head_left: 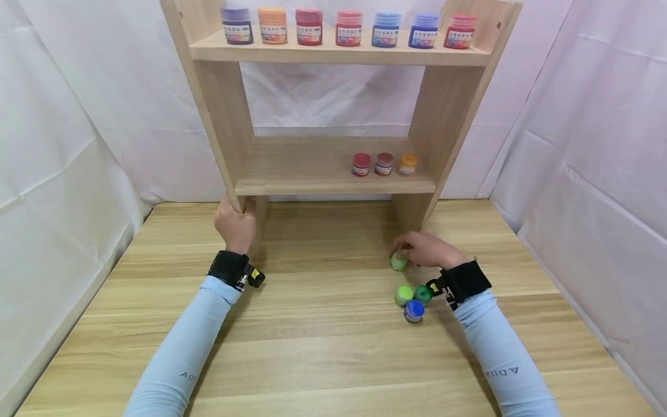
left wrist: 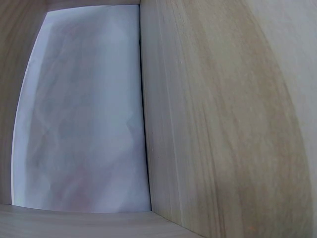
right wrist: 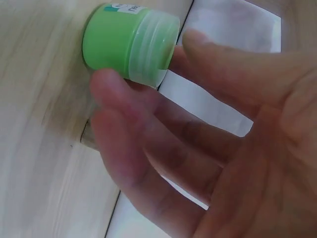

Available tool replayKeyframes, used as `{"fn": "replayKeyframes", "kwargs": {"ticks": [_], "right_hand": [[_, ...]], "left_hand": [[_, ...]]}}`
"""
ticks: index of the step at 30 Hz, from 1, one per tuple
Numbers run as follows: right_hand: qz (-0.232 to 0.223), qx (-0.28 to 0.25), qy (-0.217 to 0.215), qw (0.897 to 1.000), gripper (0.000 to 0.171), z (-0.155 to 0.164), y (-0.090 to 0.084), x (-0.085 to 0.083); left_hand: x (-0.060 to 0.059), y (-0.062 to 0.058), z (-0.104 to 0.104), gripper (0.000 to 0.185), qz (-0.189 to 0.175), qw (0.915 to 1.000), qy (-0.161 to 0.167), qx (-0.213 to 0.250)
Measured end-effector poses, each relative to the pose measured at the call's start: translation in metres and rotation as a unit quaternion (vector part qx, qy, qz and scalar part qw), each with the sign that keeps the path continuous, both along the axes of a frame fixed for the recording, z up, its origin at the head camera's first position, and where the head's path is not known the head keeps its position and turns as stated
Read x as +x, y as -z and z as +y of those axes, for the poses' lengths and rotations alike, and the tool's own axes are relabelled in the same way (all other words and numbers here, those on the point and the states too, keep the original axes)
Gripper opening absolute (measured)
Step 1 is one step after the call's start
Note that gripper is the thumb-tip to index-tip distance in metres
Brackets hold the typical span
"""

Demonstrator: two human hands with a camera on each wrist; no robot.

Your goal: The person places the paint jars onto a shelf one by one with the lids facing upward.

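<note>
Gripping the left upright of the wooden shelf unit [head_left: 333, 104], the left hand [head_left: 235, 227] has its fingers curled round the board's front edge down near the desk [head_left: 312, 359]; its wrist view shows only wood grain and white cloth behind. Over on the other side, the right hand [head_left: 428, 250] is pinching a light green paint jar [head_left: 398, 262] at its fingertips, low over the desk and just in front of the shelf unit's right upright. From the right wrist view the jar [right wrist: 130, 45] sits tipped, its ribbed lid toward the palm, fingers [right wrist: 148, 124] loosely curved beside it, a bit blurred.

Just behind that wrist, three more jars huddle on the desk: a bright green one [head_left: 403, 295], a dark green one [head_left: 423, 294] and a blue one [head_left: 414, 311], touching or nearly so. On the lower shelf, three small jars [head_left: 384, 164] stand in a row toward the right, red, dark red and orange. Up top, seven bigger jars [head_left: 348, 28] line the shelf. White cloth [head_left: 62, 127] hangs all round.
</note>
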State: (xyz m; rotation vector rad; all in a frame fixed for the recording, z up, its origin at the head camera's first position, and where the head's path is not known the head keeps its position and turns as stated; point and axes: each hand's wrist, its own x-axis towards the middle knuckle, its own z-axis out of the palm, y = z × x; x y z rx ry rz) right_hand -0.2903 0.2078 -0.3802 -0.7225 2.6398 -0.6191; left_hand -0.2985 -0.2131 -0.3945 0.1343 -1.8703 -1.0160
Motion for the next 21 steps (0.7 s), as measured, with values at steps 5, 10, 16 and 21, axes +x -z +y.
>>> {"fn": "replayKeyframes", "kwargs": {"ticks": [5, 10, 16, 21], "right_hand": [[-0.001, -0.001, -0.002, 1.000, 0.021, 0.0003, -0.0019, -0.0027], [0.006, 0.009, -0.005, 1.000, 0.018, 0.0000, -0.0036, -0.0030], [-0.027, 0.025, 0.001, 0.999, 0.019, -0.0036, -0.0035, -0.0001], [-0.018, 0.056, -0.002, 0.998, 0.027, -0.0067, -0.0029, 0.0016]], "left_hand": [[-0.0019, -0.0004, -0.0002, 0.026, 0.003, 1.0000, 0.003, 0.000], [-0.0040, -0.0017, 0.0001, 0.026, 0.006, 0.9999, 0.007, -0.006], [-0.0034, -0.0014, 0.0000, 0.024, 0.004, 0.9999, 0.007, -0.007], [-0.0029, 0.0015, -0.0006, 0.024, 0.001, 1.0000, 0.007, -0.007]]}}
